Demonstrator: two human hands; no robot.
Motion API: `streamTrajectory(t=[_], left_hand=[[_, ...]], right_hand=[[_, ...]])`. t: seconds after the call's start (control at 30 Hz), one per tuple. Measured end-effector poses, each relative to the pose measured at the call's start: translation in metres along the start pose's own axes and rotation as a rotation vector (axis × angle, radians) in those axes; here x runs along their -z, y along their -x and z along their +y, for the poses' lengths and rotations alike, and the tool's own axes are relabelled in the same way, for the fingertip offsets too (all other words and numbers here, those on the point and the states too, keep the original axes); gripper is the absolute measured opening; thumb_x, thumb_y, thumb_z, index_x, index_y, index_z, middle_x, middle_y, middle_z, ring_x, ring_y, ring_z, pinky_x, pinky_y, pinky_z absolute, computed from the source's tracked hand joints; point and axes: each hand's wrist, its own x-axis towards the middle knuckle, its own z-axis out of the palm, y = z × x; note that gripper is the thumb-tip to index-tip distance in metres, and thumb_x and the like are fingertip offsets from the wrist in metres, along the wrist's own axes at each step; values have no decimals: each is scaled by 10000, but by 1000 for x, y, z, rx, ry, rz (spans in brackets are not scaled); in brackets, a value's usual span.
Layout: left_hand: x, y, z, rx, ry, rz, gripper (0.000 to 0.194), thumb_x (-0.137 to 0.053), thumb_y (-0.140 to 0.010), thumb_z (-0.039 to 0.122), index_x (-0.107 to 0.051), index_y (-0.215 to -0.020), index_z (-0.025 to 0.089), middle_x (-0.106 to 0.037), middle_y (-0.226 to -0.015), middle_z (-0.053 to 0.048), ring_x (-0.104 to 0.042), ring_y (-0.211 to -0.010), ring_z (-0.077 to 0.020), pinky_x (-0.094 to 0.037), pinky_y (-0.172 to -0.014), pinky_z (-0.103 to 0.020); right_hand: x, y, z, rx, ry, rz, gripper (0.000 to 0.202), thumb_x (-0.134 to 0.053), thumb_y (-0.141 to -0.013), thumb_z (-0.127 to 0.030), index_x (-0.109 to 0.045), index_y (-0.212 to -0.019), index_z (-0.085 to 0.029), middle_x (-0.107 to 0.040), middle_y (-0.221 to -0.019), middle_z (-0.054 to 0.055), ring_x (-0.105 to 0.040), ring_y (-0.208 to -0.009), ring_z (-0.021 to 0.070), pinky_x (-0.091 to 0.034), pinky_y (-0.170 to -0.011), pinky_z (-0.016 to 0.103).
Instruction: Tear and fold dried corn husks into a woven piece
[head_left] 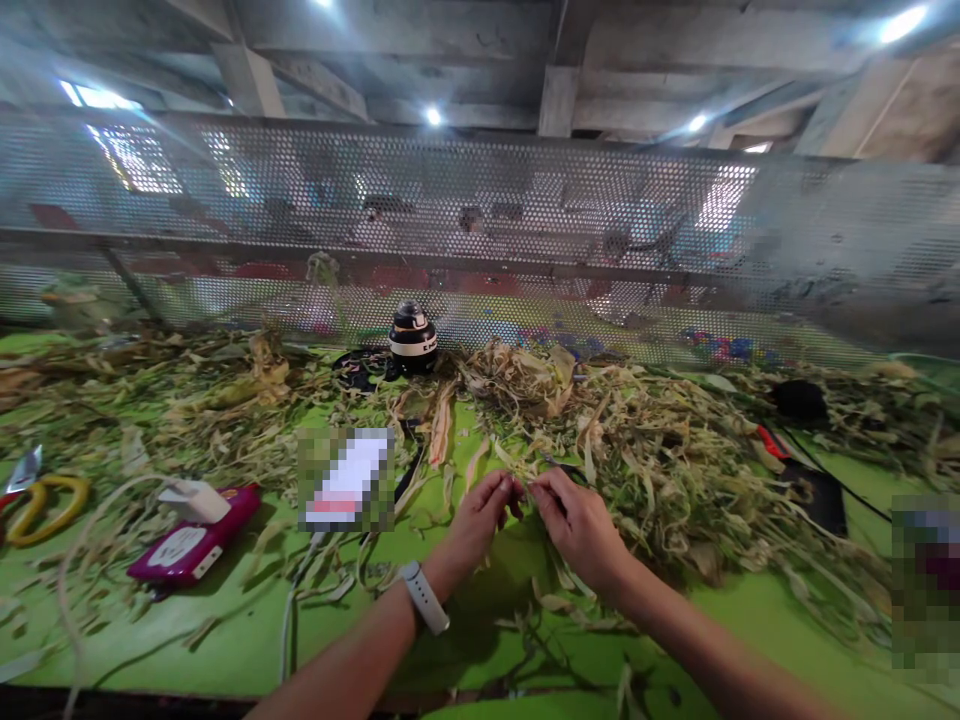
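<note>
In the middle of the table, my left hand (487, 510) and my right hand (577, 525) are close together, fingertips pinched. A thin, pale dried plant strip (517, 462) shows at the fingertips; its exact shape is too small to make out. A light-coloured band (426, 598) circles my left wrist. Just behind my right hand lies a dark curved object (568, 467), partly covered. A large tangled heap of dried leaves and stems (660, 470) spreads to the right of my hands. Loose strips lie on the green tabletop (487, 610) around them.
Left of my hands lie a phone (352, 475) with a cable, a magenta power bank (191, 545) with a white charger (193, 500), and yellow-handled scissors (49, 508). A black lidded bottle (412, 340) stands before the perforated metal screen (480, 200). More dried plants (210, 390) cover the left.
</note>
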Motion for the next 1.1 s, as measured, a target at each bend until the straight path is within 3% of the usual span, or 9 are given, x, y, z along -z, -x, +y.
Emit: streamTrajectory(t=[0.13, 0.23, 0.3, 0.4, 0.47, 0.6, 0.8, 0.9, 1.1], left_hand=[[1, 0, 1, -39, -51, 41, 342, -464, -815, 494, -553, -723, 177, -520, -666, 4, -451, -608, -126, -392, -575, -240], [3, -1, 1, -87, -111, 82, 313, -435, -837, 455, -525, -697, 191, -504, -659, 13, -445, -618, -132, -400, -600, -245], [3, -2, 0, -124, -151, 100, 300, -399, -858, 426, -524, -707, 199, -511, -675, 10, -457, -636, -140, -406, -614, -249], [3, -3, 0, -174, -214, 106, 300, -356, -883, 397, -534, -735, 208, -527, -700, -3, -478, -658, -152, -413, -619, -255], [2, -3, 0, -218, -257, 117, 299, -344, -894, 379, -531, -736, 208, -528, -703, -11, -491, -683, -159, -427, -656, -266], [1, -2, -4, -331, -325, 135, 286, -354, -902, 353, -530, -742, 196, -541, -785, -40, -514, -789, -178, -448, -783, -317], [1, -2, -21, -449, -310, 170, 200, -404, -903, 334, -543, -861, 196, -491, -1088, -86, -467, -1081, -183, -381, -987, -345], [0, -3, -24, -471, -326, 181, 211, -402, -906, 339, -547, -846, 198, -498, -1070, -82, -477, -1073, -183, -393, -983, -352], [-1, -2, -19, -483, -359, 211, 203, -410, -894, 320, -556, -839, 190, -537, -1030, -97, -518, -1008, -207, -439, -916, -372]], right_hand=[[1, 4, -5, 74, 86, 31, 194, -424, -908, -289, -583, -819, -220, -597, -804, 56, -550, -740, 183, -417, -690, 283], [4, 6, -9, 1, -30, -103, 144, -470, -880, -275, -556, -780, -218, -585, -705, 14, -528, -614, 152, -395, -574, 252], [10, 8, -12, -63, -79, -124, 95, -522, -850, -292, -533, -794, -216, -586, -702, -1, -478, -508, 121, -350, -492, 240], [22, 7, -14, -93, -26, 104, 147, -581, -813, -351, -526, -842, -218, -593, -806, 19, -421, -443, 87, -324, -466, 248], [27, 4, -12, -135, -70, 187, 186, -579, -809, -396, -519, -831, -221, -563, -711, 1, -408, -419, 86, -317, -445, 246], [19, -4, -5, -388, -455, -54, 310, -497, -821, -527, -467, -827, -218, -388, -419, -94, -354, -310, 89, -254, -338, 208], [0, -5, -8, -498, -693, -150, 406, -512, -777, -596, -428, -875, -211, -460, -481, -101, -386, -310, 73, -286, -324, 185], [-2, -3, -10, -486, -661, -163, 398, -479, -793, -608, -428, -833, -215, -437, -532, -93, -364, -345, 67, -270, -348, 194], [-9, 2, -5, -255, -253, -59, 346, -496, -837, -511, -508, -701, -193, -434, -576, -39, -368, -515, 101, -282, -477, 221]])
